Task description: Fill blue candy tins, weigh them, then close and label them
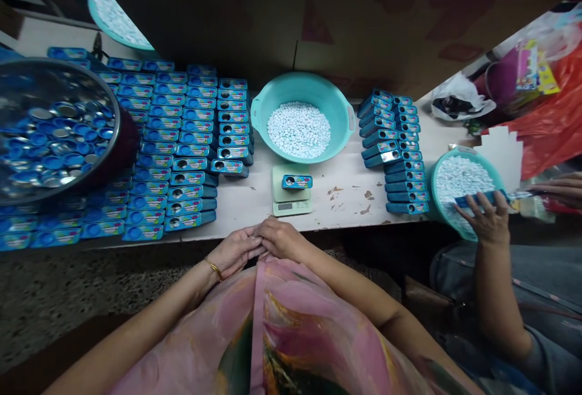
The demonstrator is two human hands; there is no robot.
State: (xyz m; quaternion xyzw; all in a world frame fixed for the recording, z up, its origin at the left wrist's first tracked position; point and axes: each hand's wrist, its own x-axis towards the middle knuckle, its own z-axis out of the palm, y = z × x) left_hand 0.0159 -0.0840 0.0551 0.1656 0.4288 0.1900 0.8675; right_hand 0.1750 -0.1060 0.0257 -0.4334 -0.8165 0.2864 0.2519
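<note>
My left hand (234, 251) and my right hand (280, 238) rest together at the table's near edge, over my pink-clothed lap. The fingertips of both meet and are curled; whether anything small sits between them is hidden. Just beyond them stands a small pale green scale (291, 198) with one blue tin (297, 182) lying on its platform. Behind the scale sits a teal basin (339, 101) holding many small white tablets (299, 128).
Rows of blue tins (182, 140) cover the table's left side, next to a big metal bowl (116, 122) of lids. Stacked blue tins (395, 152) stand at right. A co-worker's hand (486, 219) holds a tin over another teal tub (439, 192) of tablets.
</note>
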